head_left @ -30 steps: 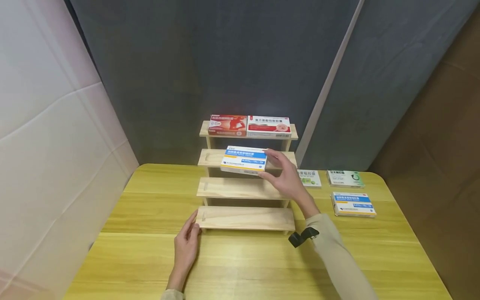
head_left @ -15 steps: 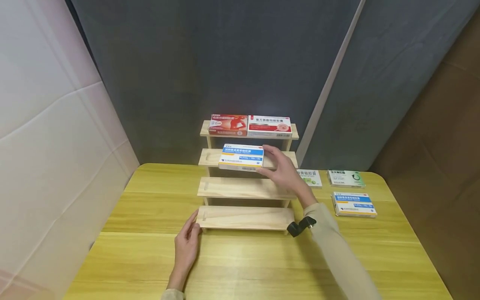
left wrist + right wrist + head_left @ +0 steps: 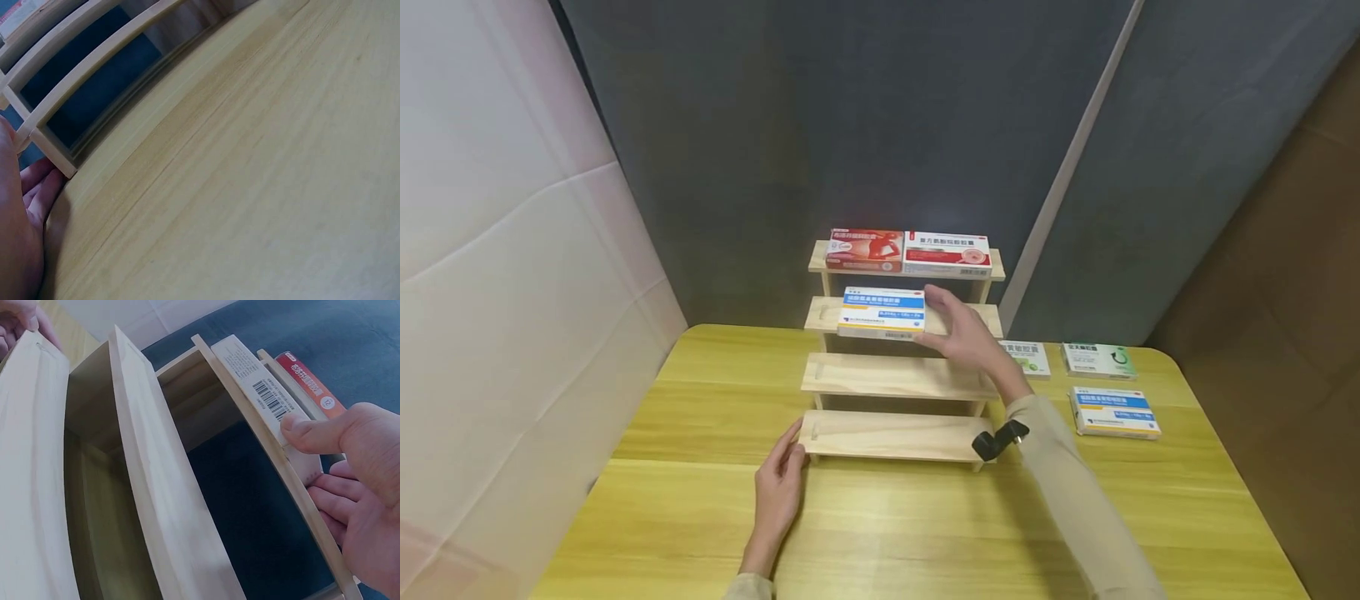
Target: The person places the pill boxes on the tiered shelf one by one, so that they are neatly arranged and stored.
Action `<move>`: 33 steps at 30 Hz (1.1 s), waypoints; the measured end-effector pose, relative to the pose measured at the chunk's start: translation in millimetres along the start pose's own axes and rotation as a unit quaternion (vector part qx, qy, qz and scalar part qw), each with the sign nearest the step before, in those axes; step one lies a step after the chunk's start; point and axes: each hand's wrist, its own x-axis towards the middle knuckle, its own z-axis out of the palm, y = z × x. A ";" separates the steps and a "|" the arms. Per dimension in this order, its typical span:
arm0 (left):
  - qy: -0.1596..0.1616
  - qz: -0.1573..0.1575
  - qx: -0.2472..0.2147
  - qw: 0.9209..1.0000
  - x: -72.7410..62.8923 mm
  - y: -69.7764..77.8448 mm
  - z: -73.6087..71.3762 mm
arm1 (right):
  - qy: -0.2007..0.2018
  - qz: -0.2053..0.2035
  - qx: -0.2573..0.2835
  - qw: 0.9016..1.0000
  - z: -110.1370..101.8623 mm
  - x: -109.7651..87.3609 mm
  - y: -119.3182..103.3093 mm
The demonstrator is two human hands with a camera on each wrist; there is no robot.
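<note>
A white, blue and orange medicine box (image 3: pixel 882 312) sits on the second shelf from the top of a stepped wooden rack (image 3: pixel 895 435), towards its left end. My right hand (image 3: pixel 964 332) pinches the box's right end; in the right wrist view the thumb (image 3: pixel 312 432) presses its barcoded long side. The left hand (image 3: pixel 779 487) grips the rack's lowest step by its left front corner, and the left wrist view has its fingers (image 3: pixel 45 195) beside the step's leg. A red medicine box (image 3: pixel 865 250) and a white-and-red one (image 3: pixel 947 253) stand side by side on the top shelf.
To the right of the rack, on the wooden table (image 3: pixel 880 533), lie another blue-and-white box (image 3: pixel 1116 412), a white-and-green box (image 3: pixel 1099 360) and a partly hidden white-and-green box (image 3: pixel 1028 358). A dark curtain (image 3: pixel 880 117) hangs behind the rack.
My right hand has shifted the blue-and-white box leftwards along the second shelf and lowered it onto the board. The left hand stays at the rack's corner. The head view has turned slightly.
</note>
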 end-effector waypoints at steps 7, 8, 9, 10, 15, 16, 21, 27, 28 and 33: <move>0.004 -0.002 0.001 1.000 -0.2 -0.2 0.1 | -0.012 -0.012 -0.003 1.000 1.1 8.8 -0.8; 0.004 -0.002 0.002 1.000 -0.3 -0.6 0.3 | -0.012 -0.013 -0.004 1.000 1.6 10.0 -0.9; 0.004 -0.003 0.003 1.000 -0.2 -1.0 0.6 | -0.011 -0.013 -0.005 1.000 2.2 10.9 -0.9; 0.003 -0.002 0.004 1.000 -0.2 -1.1 0.9 | -0.011 -0.013 -0.004 1.000 2.8 11.6 -1.3; 0.005 0.001 0.007 1.000 -1.0 2.9 2.4 | -0.012 -0.017 0.008 1.000 5.5 14.6 -2.3; 0.005 -0.001 0.007 1.000 -1.5 6.1 2.5 | -0.013 -0.020 0.009 1.000 6.0 15.3 -2.5; -0.003 -0.004 0.003 1.000 -6.3 32.3 -1.1 | -0.010 -0.028 -0.003 1.000 7.6 17.8 -4.5; -0.005 -0.007 0.003 1.000 -8.5 45.5 -4.0 | -0.002 -0.022 -0.021 1.000 8.9 19.7 -6.9; -0.004 -0.006 0.002 1.000 -8.2 44.4 -3.9 | -0.002 -0.021 -0.025 0.999 9.2 20.0 -7.0; -0.001 -0.006 0.001 1.000 -4.7 28.2 -2.4 | -0.004 -0.015 -0.032 0.999 10.2 20.2 -8.0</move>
